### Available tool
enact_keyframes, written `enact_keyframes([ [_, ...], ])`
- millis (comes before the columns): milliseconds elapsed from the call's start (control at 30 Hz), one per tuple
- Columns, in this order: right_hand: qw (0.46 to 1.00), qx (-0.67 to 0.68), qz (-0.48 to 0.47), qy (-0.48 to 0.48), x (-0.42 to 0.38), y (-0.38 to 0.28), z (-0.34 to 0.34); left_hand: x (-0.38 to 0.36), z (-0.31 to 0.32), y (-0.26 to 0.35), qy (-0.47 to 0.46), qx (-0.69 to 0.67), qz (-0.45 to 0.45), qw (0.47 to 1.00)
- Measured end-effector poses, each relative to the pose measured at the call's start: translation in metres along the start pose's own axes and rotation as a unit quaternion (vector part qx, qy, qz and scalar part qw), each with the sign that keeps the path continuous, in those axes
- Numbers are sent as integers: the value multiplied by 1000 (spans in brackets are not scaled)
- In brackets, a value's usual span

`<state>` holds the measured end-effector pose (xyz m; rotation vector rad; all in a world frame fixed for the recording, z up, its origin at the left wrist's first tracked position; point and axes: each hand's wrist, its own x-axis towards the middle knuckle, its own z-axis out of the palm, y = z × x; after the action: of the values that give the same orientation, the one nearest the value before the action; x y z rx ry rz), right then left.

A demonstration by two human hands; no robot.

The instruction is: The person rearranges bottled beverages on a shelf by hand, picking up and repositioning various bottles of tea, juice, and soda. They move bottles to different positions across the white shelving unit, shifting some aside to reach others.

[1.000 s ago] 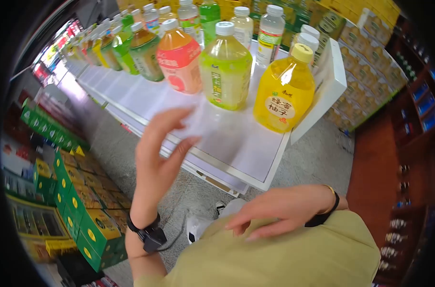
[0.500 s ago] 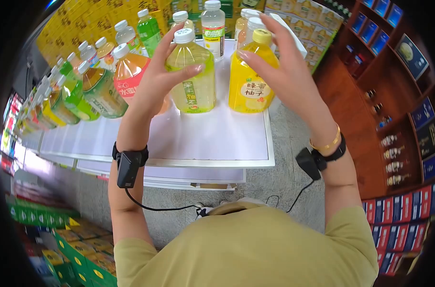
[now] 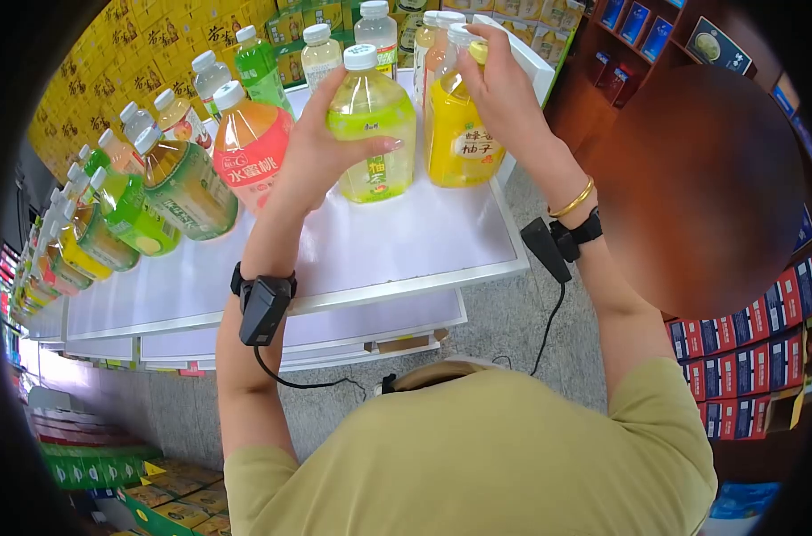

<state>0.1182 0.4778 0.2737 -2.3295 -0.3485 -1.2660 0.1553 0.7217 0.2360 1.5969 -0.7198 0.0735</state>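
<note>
My left hand [image 3: 321, 152] is at the left side of a pale green drink bottle [image 3: 392, 174] with a white cap, its thumb across the front and its fingers along the left side. My right hand [image 3: 504, 94] is curled round the upper part of a yellow bottle [image 3: 450, 134], its fingertips near the yellow cap. Both bottles stand upright on a white shelf [image 3: 397, 237], with a narrow gap between them. A pink-labelled peach bottle [image 3: 254, 152] stands just left of my left hand. My right fingers partly hide the yellow bottle's top.
A long row of bottles [image 3: 133, 210] runs down the shelf to the left, with others behind, such as a clear bottle [image 3: 376, 34]. A person's head [image 3: 700, 188], blurred, is at the right. Red and blue boxes [image 3: 745, 375] are stacked at the lower right.
The pale green bottle has moved right, closer to the yellow one, together with my left hand. My right hand has closed in on the yellow bottle. A person's head has appeared at the right.
</note>
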Motion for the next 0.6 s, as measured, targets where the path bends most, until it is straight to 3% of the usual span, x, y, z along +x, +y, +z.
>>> enact_keyframes([
  [467, 1000, 21, -7, -2, -1, -1, -1, 0, -2, 4, -23, -18, -13, 999],
  [533, 999, 15, 39, -25, -2, -7, -3, -2, -1, 2, -21, -23, -20, 999],
  [600, 1000, -13, -9, 19, -8, -1, 3, -4, 0, -2, -13, 8, 34, 999],
])
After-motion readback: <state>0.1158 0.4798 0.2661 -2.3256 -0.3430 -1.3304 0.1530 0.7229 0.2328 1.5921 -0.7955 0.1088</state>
